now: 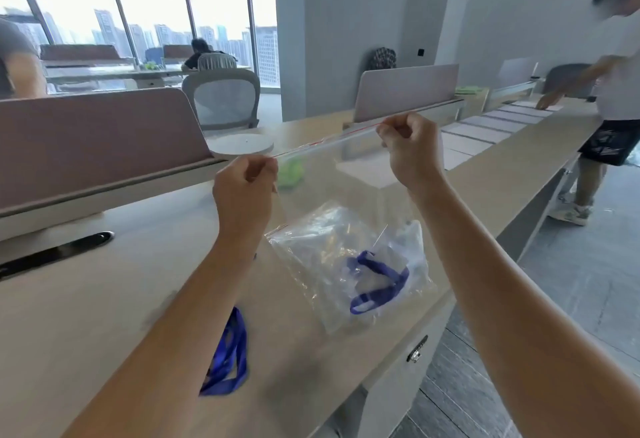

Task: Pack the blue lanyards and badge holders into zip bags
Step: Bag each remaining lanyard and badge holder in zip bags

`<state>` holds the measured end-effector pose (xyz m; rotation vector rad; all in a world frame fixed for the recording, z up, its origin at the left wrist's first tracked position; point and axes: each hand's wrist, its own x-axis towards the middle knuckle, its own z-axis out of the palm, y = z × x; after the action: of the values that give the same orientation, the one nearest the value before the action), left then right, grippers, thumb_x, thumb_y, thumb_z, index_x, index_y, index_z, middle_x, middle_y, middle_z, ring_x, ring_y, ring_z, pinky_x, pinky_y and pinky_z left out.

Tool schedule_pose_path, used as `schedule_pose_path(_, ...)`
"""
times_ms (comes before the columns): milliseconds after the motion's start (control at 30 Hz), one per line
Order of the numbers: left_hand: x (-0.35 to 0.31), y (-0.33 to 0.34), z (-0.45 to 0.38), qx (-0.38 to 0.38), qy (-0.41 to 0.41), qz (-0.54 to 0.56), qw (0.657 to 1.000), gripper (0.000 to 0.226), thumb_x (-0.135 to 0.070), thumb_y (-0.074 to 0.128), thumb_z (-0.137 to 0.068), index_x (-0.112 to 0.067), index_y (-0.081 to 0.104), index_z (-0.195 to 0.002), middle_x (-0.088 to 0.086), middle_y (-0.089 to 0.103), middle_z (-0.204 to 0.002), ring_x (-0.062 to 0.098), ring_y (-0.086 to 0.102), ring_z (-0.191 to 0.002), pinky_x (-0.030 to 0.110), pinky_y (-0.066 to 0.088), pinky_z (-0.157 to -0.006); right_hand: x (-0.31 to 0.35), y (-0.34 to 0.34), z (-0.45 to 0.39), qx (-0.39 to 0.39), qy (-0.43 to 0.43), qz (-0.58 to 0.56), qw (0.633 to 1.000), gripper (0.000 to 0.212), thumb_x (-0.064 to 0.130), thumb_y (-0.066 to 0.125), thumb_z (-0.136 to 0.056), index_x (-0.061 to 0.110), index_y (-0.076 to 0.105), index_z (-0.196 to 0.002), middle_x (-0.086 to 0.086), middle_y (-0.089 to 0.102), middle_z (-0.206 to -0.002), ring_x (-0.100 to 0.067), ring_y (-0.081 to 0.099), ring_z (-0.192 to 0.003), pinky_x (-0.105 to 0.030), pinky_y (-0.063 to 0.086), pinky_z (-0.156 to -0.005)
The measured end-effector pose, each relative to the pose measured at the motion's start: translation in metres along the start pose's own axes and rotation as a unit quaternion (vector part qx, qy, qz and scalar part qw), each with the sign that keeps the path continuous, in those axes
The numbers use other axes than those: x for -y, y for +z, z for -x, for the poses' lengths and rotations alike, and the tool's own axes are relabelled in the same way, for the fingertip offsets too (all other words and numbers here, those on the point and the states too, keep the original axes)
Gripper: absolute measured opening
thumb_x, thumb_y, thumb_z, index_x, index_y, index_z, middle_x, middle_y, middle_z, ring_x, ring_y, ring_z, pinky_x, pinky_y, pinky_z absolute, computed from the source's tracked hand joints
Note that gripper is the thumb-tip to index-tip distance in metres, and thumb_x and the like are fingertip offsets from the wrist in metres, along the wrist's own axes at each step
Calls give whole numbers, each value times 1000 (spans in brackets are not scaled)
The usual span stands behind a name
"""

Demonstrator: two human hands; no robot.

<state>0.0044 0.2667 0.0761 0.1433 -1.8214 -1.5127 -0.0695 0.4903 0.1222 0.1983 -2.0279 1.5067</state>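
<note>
I hold a clear zip bag (332, 174) up above the desk, stretched flat by its red-lined top edge. My left hand (244, 188) pinches the bag's left corner and my right hand (408, 146) pinches its right corner. Below it, on the wooden desk (104, 299), lies another clear bag (329, 257) with a blue lanyard (377, 280) and clear badge holders inside. A loose blue lanyard (228, 354) lies on the desk beneath my left forearm, partly hidden by it.
A pink desk divider (97, 146) stands at the left, with a white round base (242, 143) behind the bag. White sheets (485, 129) line the desk at the right, where a person (609, 98) stands. The desk edge and grey floor (571, 281) lie right.
</note>
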Motion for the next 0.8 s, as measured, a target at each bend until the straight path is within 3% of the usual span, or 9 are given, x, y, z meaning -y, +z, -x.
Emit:
schedule_pose_path(100,49,17,-18,14,-4,-86,996,7,-18,67,-87,-23,72,-87,-6,71,-75,17,69,-74,36,56,-78,-49,42,-21,20,17,32,999,8,21,72,-88,25,71,-80,9,68,-69,-9,63,-66,-34,56,-72)
schedule_pose_path(267,125,31,-37,52,-9,-215,975,6,-17,69,-89,-20,72,-85,-10,68,-73,13,66,-75,28,52,-74,-134,103,-32,81,59,98,990,4,15,74,-91,15,75,-88,-1,74,-82,-22,72,-82,-42,59,-87)
schedule_pose_path(367,154,34,-42,78,-20,-266,961,7,-17,70,-89,-22,70,-85,-10,65,-73,16,66,-77,27,48,-72,-161,117,-28,135,83,125,979,9,4,66,-95,1,75,-96,-15,76,-95,-22,68,-84,-17,55,-76)
schedule_pose_path(400,161,35,-42,91,-23,-284,954,6,-17,70,-89,-23,71,-86,-9,65,-74,17,66,-78,27,48,-73,-166,119,-26,153,88,141,974,12,3,65,-96,-4,74,-100,-20,76,-100,-25,69,-88,-16,53,-74)
schedule_pose_path(500,172,31,-41,117,-18,-316,941,13,-17,72,-86,-20,71,-98,-3,67,-86,19,65,-82,31,52,-75,-166,116,-21,195,73,201,957,26,10,69,-95,-6,71,-115,-19,74,-111,-30,69,-106,-29,51,-92)
schedule_pose_path(600,166,21,-39,119,-1,-325,938,23,-21,75,-85,-19,70,-107,1,65,-93,19,62,-83,32,53,-76,-146,112,-16,209,31,246,946,42,22,73,-94,0,65,-130,-14,70,-125,-28,64,-119,-34,46,-103)
schedule_pose_path(800,130,-33,-23,113,27,-314,942,18,-26,73,-86,-21,71,-102,-4,67,-89,13,63,-81,32,55,-77,-86,120,25,224,-19,186,957,33,31,73,-93,9,74,-118,-5,76,-104,-20,69,-101,-34,52,-98)
